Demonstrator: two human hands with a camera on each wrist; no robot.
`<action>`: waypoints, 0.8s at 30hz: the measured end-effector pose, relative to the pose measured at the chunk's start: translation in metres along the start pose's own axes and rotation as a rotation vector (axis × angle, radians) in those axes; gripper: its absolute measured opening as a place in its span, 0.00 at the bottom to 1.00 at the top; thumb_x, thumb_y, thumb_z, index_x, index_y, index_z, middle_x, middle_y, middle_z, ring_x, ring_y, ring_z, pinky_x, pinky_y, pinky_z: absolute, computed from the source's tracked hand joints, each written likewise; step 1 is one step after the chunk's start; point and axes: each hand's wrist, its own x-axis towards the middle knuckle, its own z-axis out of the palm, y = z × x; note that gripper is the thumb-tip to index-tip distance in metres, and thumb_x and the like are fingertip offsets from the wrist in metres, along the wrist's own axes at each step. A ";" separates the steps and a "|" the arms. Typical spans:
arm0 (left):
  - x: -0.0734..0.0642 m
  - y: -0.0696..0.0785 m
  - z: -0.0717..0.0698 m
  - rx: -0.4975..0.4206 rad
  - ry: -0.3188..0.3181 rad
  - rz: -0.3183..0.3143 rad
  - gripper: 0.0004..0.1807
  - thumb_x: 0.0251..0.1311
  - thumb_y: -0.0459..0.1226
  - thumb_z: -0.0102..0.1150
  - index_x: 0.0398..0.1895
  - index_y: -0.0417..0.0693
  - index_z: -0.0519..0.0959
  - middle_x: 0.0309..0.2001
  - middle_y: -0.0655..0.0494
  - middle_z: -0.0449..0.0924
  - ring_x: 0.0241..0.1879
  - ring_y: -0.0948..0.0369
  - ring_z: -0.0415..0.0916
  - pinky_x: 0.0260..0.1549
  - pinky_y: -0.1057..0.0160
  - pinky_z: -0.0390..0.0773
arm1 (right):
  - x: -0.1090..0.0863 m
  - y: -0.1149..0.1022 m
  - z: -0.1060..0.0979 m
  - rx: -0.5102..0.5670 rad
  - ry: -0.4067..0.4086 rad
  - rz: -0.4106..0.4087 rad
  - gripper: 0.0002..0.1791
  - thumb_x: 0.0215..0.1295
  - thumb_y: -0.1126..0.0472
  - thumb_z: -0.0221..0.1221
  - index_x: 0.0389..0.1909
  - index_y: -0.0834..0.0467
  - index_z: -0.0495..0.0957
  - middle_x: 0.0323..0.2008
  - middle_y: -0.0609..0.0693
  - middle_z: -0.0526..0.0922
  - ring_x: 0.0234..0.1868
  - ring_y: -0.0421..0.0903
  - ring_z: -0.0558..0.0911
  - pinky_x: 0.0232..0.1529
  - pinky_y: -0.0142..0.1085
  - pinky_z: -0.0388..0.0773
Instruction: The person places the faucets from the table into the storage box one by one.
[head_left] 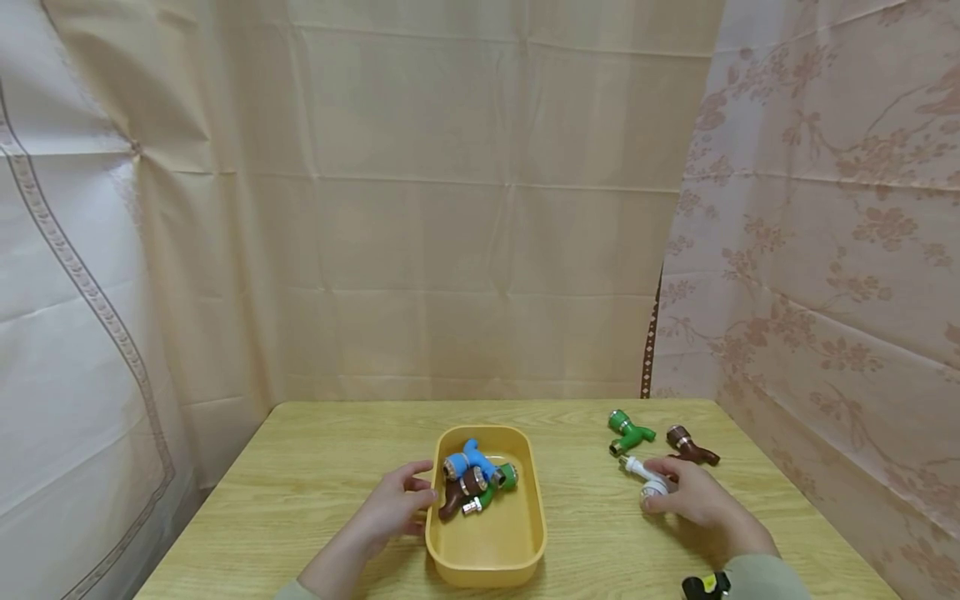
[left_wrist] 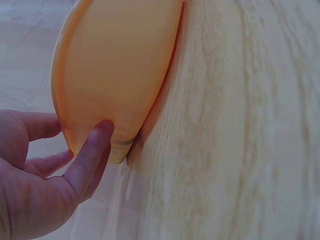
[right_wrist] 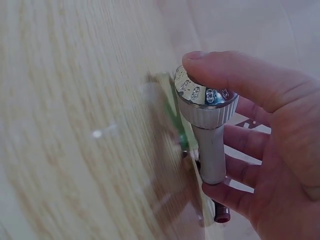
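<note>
White tap (right_wrist: 206,117) is grasped by the right hand (head_left: 697,497), thumb on its metal cap (right_wrist: 191,93), at the right of the wooden table (head_left: 585,500); I cannot tell whether it touches the surface. Just beyond lie a green tap (head_left: 628,436) and a brown tap (head_left: 681,440). Well leftward, a yellow tray (head_left: 491,542) holds a blue tap (head_left: 474,455), a second brown tap (head_left: 452,496) and a second green tap (head_left: 509,476); the left hand (head_left: 392,502), fingers loosely spread, touches its left side.

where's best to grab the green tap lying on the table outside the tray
Probably the round knob of the green tap, pinched across its sides from above: this thick end points far left, away from the brown tap, while the white tap and right hand occupy the near side.
</note>
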 end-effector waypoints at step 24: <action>0.002 -0.002 -0.001 -0.013 0.002 0.004 0.33 0.67 0.29 0.58 0.74 0.32 0.61 0.50 0.38 0.70 0.42 0.49 0.80 0.34 0.48 0.88 | -0.002 -0.018 -0.007 -0.059 0.079 -0.088 0.39 0.53 0.56 0.77 0.64 0.66 0.75 0.59 0.61 0.79 0.60 0.58 0.76 0.60 0.55 0.74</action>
